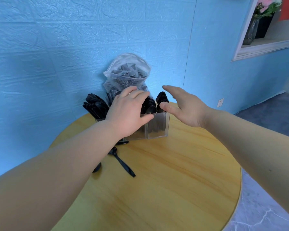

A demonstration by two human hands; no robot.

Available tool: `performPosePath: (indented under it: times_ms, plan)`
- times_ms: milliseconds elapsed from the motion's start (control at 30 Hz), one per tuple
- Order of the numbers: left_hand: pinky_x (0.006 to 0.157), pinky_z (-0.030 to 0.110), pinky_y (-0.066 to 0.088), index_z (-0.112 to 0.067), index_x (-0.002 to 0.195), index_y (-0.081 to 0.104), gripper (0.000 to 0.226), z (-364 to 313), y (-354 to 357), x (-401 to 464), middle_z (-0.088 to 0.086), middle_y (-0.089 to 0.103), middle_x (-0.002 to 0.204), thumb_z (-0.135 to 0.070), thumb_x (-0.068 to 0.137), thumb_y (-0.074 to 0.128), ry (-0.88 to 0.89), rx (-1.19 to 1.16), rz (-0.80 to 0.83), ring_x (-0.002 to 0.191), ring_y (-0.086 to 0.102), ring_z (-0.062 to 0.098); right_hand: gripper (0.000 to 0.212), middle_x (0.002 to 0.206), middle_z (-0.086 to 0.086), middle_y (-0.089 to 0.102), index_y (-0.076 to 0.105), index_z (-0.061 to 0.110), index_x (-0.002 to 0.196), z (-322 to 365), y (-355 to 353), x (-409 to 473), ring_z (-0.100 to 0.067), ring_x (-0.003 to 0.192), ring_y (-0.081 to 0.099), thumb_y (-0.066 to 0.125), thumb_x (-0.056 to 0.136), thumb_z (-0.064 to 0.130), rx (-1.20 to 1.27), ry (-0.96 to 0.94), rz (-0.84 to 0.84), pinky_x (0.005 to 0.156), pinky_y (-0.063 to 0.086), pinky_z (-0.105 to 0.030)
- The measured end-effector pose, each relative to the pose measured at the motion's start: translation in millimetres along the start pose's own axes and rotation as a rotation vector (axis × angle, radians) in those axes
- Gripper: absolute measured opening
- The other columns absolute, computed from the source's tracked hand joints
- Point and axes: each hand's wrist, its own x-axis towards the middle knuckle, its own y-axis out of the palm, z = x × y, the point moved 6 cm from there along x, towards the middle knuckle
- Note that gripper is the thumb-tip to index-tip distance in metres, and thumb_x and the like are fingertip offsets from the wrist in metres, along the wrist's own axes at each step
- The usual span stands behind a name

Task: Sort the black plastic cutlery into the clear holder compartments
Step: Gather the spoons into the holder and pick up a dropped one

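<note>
Black cutlery (154,104) stands upright in clear holder (158,127).

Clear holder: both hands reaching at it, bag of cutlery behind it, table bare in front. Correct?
Not quite. The head view shows the table is not bare: loose black cutlery lies in front of the clear holder. Both hands, left and right, and the bag are as stated.

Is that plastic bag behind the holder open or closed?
Open: the plastic bag has its mouth gaping wide, with black cutlery showing inside.

Round wooden table (165,189), blue textured wall (57,47), flowers in vase (264,12), wall socket (220,102)
</note>
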Motion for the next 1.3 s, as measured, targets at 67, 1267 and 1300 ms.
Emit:
performPosePath:
  times_ms: [67,1267,1300]
  plan:
    - [0.111,0.038,0.027,-0.017,0.140,0.044,0.067,3.6,-10.4,-16.5,-0.002,0.049,0.140,-0.049,0.084,0.063,0.011,-0.032,-0.078,0.136,0.031,0.022,0.063,0.151,0.004,0.031,0.026,0.024,0.148,18.3,-5.0,-10.2,-0.014,0.134,0.035,0.040,0.094,0.054,0.006,-0.069,-0.105,0.106,0.031,-0.029]
    - [0.113,0.043,0.022,-0.044,0.123,0.057,0.037,78.3,42.1,-179.2,-0.016,0.034,0.148,-0.024,0.094,0.047,-0.298,-0.218,0.277,0.141,0.017,0.013,0.031,0.097,0.001,0.056,0.068,0.023,0.116,84.9,143.6,-67.2,-0.019,0.098,0.037,0.047,0.094,0.030,-0.151,-0.112,-0.006,0.079,0.032,-0.025]
    - [0.114,0.044,0.022,-0.044,0.120,0.059,0.032,79.0,43.3,-179.3,-0.018,0.037,0.146,-0.030,0.095,0.048,-0.299,-0.218,0.278,0.141,0.017,0.012,0.029,0.095,0.001,0.057,0.070,0.022,0.111,85.1,142.7,-69.4,-0.019,0.096,0.038,0.049,0.093,0.031,-0.157,-0.109,-0.026,0.077,0.031,-0.024]
